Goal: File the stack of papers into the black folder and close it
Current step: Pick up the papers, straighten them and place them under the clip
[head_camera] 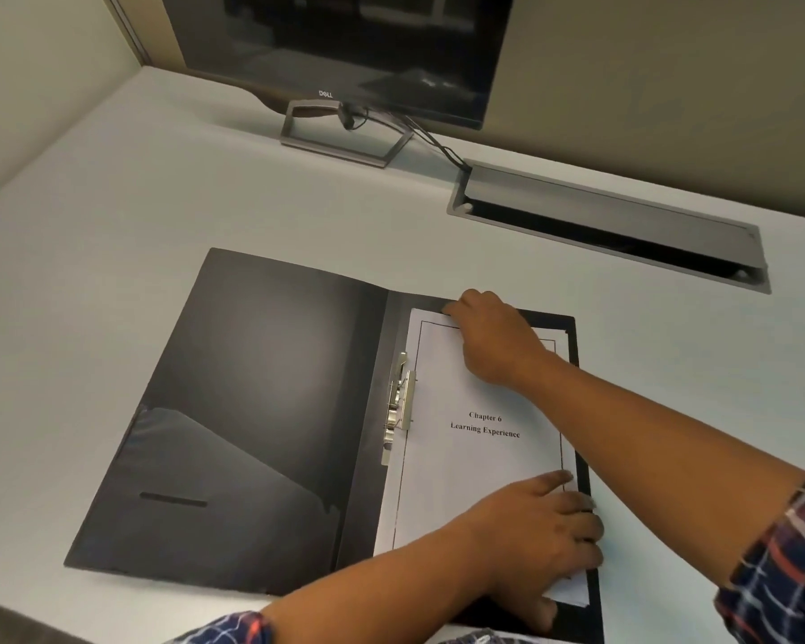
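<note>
The black folder lies open on the desk, its spring clip by the spine. The stack of papers sits on the right flap. The left hand presses its near corner, grip flat and unclosed; the right hand pinches the far edge. Loose sheets may skew if the cover closes before clamping.
</note>
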A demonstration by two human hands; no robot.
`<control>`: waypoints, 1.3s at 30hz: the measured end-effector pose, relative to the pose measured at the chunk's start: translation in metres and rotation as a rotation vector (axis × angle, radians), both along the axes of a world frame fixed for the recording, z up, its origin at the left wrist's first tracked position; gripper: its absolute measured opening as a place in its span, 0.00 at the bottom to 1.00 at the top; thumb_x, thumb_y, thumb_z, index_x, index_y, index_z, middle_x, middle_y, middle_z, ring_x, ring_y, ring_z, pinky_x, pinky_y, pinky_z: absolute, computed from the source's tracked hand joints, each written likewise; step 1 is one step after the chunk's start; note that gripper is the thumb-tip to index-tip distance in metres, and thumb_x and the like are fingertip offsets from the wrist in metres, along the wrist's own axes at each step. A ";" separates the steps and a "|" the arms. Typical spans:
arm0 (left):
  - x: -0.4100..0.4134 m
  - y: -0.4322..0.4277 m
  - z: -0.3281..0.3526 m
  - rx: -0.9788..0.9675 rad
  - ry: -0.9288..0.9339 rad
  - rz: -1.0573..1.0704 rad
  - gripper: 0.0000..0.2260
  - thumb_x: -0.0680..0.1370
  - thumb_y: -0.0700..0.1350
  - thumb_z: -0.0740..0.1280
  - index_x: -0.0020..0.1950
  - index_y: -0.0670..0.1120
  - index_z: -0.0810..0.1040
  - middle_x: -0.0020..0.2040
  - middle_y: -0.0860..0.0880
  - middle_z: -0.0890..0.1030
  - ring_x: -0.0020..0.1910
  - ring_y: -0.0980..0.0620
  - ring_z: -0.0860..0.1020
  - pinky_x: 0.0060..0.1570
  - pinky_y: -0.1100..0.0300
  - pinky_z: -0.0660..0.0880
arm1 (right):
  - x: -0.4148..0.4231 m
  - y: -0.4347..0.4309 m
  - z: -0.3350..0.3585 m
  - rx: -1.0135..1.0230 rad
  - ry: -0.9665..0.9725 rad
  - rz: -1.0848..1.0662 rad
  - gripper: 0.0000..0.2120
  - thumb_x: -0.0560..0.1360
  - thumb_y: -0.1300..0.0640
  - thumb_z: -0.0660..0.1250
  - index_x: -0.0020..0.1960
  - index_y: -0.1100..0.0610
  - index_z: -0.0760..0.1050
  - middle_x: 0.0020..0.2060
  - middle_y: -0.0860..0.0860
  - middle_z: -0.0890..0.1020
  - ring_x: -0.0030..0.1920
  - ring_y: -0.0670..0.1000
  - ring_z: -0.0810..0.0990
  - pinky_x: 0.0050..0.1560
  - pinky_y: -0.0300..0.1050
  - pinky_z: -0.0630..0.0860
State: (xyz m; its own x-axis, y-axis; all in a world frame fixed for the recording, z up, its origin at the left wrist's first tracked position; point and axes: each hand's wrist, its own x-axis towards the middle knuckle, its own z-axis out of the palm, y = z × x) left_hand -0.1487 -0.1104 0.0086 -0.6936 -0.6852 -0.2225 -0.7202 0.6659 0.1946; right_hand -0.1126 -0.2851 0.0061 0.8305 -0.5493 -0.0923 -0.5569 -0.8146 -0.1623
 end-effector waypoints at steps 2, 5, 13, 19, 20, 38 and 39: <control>-0.003 -0.001 -0.002 -0.001 0.030 -0.011 0.29 0.66 0.61 0.73 0.63 0.50 0.78 0.65 0.48 0.77 0.70 0.45 0.68 0.75 0.46 0.54 | -0.003 -0.002 -0.001 0.042 -0.004 0.012 0.26 0.69 0.68 0.58 0.67 0.56 0.68 0.57 0.55 0.74 0.55 0.58 0.72 0.53 0.53 0.73; -0.006 -0.003 -0.006 -0.042 0.044 0.019 0.29 0.68 0.63 0.71 0.63 0.49 0.77 0.68 0.46 0.75 0.72 0.44 0.67 0.75 0.45 0.55 | -0.013 -0.011 0.005 0.150 -0.058 -0.026 0.28 0.70 0.68 0.59 0.69 0.53 0.66 0.63 0.53 0.74 0.61 0.56 0.71 0.60 0.50 0.69; -0.005 -0.004 -0.011 -0.064 0.033 0.035 0.31 0.71 0.63 0.69 0.69 0.48 0.73 0.73 0.47 0.71 0.75 0.46 0.63 0.76 0.45 0.51 | -0.081 -0.064 0.027 0.182 -0.029 -0.343 0.24 0.69 0.73 0.63 0.62 0.56 0.75 0.57 0.56 0.78 0.55 0.58 0.77 0.56 0.49 0.76; -0.008 -0.006 -0.007 -0.063 0.027 0.001 0.31 0.69 0.60 0.70 0.69 0.48 0.72 0.74 0.47 0.70 0.75 0.45 0.62 0.76 0.44 0.52 | -0.100 -0.055 0.012 0.176 0.083 -0.310 0.21 0.71 0.69 0.63 0.61 0.54 0.75 0.56 0.55 0.77 0.53 0.57 0.77 0.55 0.50 0.76; -0.010 -0.005 -0.006 -0.063 0.017 -0.010 0.31 0.69 0.60 0.70 0.69 0.48 0.73 0.73 0.47 0.70 0.75 0.45 0.62 0.76 0.45 0.52 | -0.100 -0.054 0.011 0.162 0.073 -0.321 0.20 0.71 0.68 0.63 0.60 0.54 0.75 0.56 0.54 0.76 0.52 0.57 0.77 0.54 0.51 0.77; -0.007 0.003 -0.008 -0.060 0.072 0.042 0.28 0.72 0.61 0.69 0.66 0.45 0.75 0.71 0.45 0.73 0.74 0.44 0.64 0.76 0.44 0.51 | -0.123 -0.019 0.011 0.525 -0.290 -0.816 0.19 0.74 0.64 0.61 0.65 0.57 0.70 0.57 0.57 0.79 0.53 0.54 0.77 0.54 0.48 0.76; -0.009 0.004 -0.008 -0.067 0.067 0.048 0.28 0.72 0.61 0.69 0.66 0.45 0.75 0.71 0.45 0.74 0.74 0.45 0.64 0.76 0.45 0.51 | -0.122 -0.016 0.011 0.579 -0.290 -0.818 0.20 0.74 0.63 0.61 0.65 0.56 0.69 0.57 0.56 0.79 0.54 0.55 0.78 0.56 0.51 0.77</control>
State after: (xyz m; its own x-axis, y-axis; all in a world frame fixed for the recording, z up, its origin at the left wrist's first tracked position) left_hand -0.1572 -0.1062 0.0009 -0.6716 -0.7295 -0.1294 -0.7383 0.6442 0.2000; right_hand -0.2345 -0.3015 0.0174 0.2576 -0.8895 -0.3774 -0.7806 0.0386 -0.6239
